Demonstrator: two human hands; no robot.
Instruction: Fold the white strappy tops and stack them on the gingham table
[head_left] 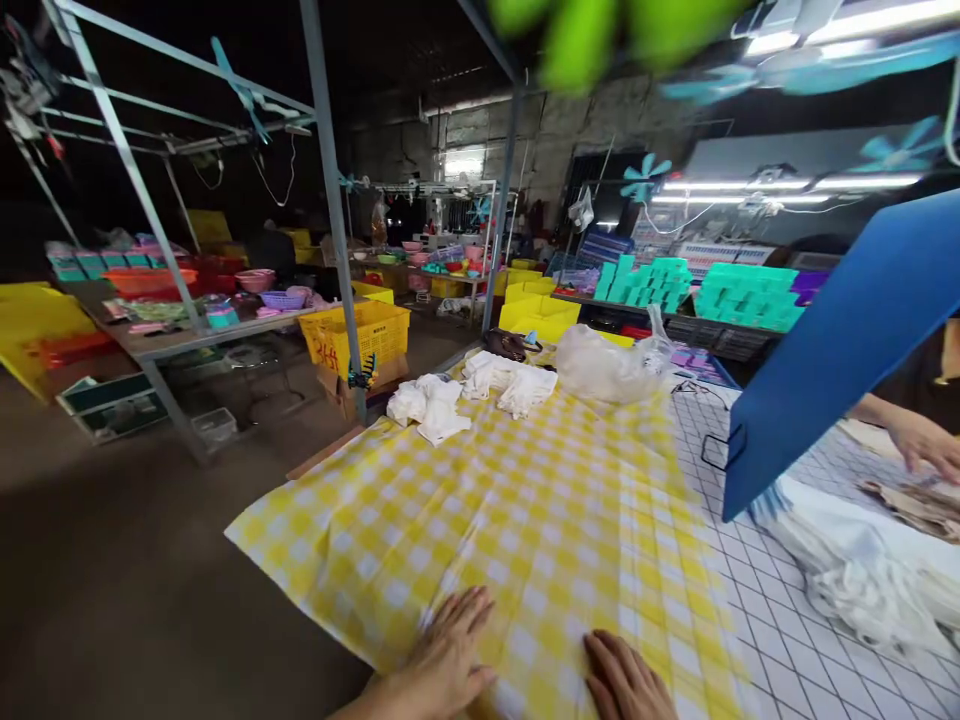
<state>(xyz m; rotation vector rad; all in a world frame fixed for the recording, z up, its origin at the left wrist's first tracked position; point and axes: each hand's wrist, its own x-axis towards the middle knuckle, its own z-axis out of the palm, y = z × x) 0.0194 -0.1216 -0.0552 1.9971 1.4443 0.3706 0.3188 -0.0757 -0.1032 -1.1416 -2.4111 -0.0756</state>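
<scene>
A yellow and white checked cloth (517, 530) covers the table in front of me. My left hand (455, 640) lies flat on its near edge, fingers stretched out and holding nothing. Also palm down on the cloth, to the right, is my right hand (624, 678), its fingers extended and slightly bent. Farther back on the cloth are a crumpled pile of white fabric (429, 402) and a second white fabric pile (510, 380). Behind them sits a translucent plastic bag (611, 362), with a dark bag (510, 343) to its left.
An upright blue board (847, 350) separates off the right side, where another person's hand (924, 440) is near beige fabric (919, 508). White fabric strips (862, 580) lie on the grid-patterned cover (765, 610). A metal post (334, 200) and yellow crate (375, 335) stand left.
</scene>
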